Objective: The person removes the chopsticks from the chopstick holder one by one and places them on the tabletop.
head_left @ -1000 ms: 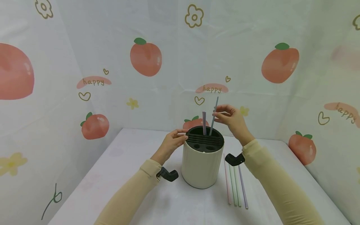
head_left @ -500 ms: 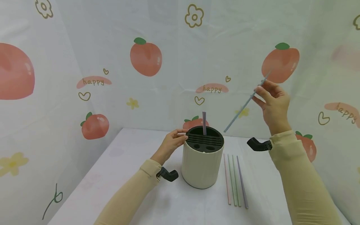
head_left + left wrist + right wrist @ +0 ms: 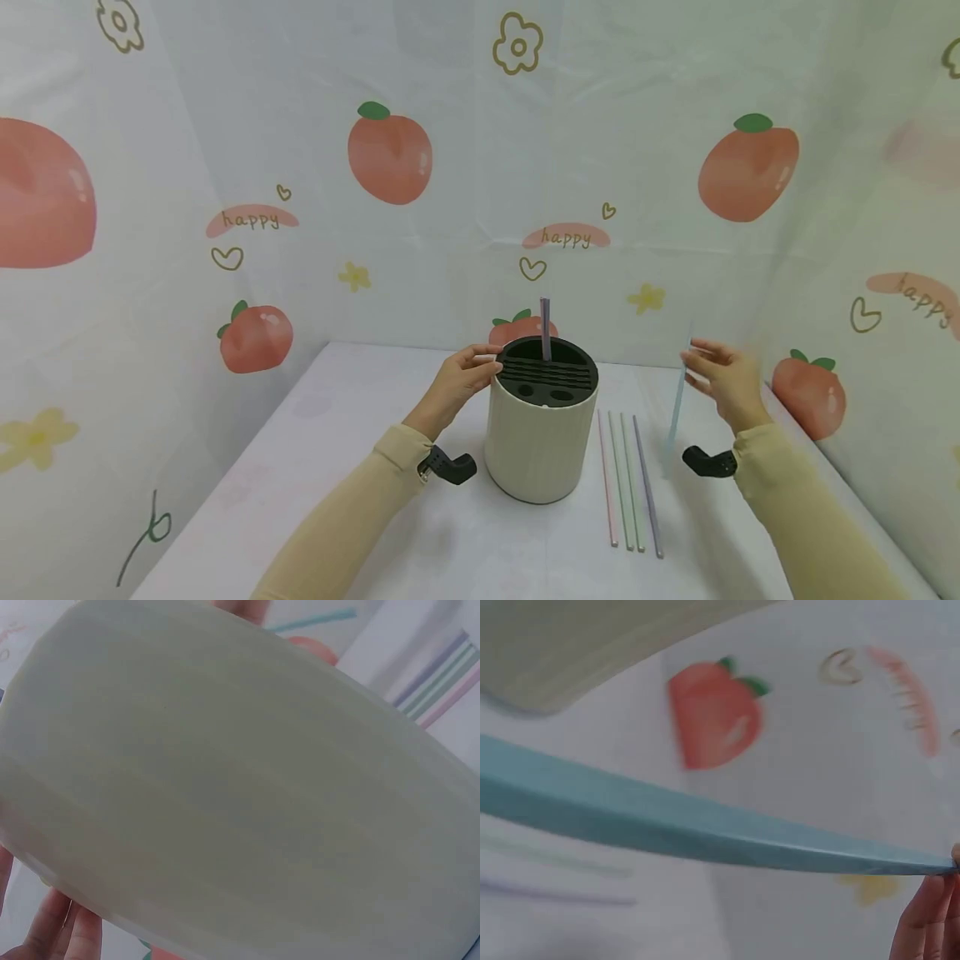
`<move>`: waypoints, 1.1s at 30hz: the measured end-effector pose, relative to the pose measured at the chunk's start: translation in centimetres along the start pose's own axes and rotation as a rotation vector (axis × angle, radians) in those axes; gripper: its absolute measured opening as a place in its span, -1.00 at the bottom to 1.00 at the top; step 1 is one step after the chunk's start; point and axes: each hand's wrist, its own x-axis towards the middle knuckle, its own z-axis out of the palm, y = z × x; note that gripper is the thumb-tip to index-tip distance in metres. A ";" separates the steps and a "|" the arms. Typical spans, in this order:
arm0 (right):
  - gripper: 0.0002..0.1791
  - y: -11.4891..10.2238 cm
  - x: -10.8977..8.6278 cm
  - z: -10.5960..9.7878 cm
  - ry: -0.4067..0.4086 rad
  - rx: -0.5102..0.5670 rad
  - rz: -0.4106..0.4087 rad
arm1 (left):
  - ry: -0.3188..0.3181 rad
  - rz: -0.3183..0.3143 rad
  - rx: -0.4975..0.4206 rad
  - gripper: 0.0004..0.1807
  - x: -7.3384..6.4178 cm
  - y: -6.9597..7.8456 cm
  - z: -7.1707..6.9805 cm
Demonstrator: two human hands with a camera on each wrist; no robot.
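Note:
My right hand (image 3: pixel 725 379) pinches a thin light-blue stick (image 3: pixel 678 404) between thumb and fingertips, to the right of the utensil holder (image 3: pixel 536 450). In the right wrist view the blue stick (image 3: pixel 667 823) runs across the picture, showing flat, faceted sides, with fingertips at its far end. The holder is a cream cylinder with a black slotted insert; two slim purplish sticks (image 3: pixel 545 329) stand upright in its rear opening. My left hand (image 3: pixel 459 383) rests at the holder's left rim, fingers extended. In the left wrist view the holder's wall (image 3: pixel 240 780) fills most of the picture.
Several sticks (image 3: pixel 630 483), pink, green and purple, lie side by side on the white table (image 3: pixel 360 517), right of the holder. A white curtain (image 3: pixel 465 167) printed with red fruit hangs behind and at both sides.
My right hand has lifted the blue stick out of the holder, swung it up and right, then lowered it toward the table right of the lying sticks. My left hand stays at the rim.

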 end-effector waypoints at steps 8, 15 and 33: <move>-0.55 6.1 -2.0 -1.6 -0.094 -0.435 0.199 | 0.007 -0.011 -0.005 -0.65 -0.1 0.0 0.2; -0.51 9.0 -2.7 -1.6 -0.107 -0.530 0.328 | -0.002 -0.013 -0.010 -0.62 0.0 -0.1 0.2; -0.62 11.0 -2.3 -1.1 -0.010 -0.702 0.376 | 0.014 -0.010 -0.009 -0.65 -0.1 0.1 0.1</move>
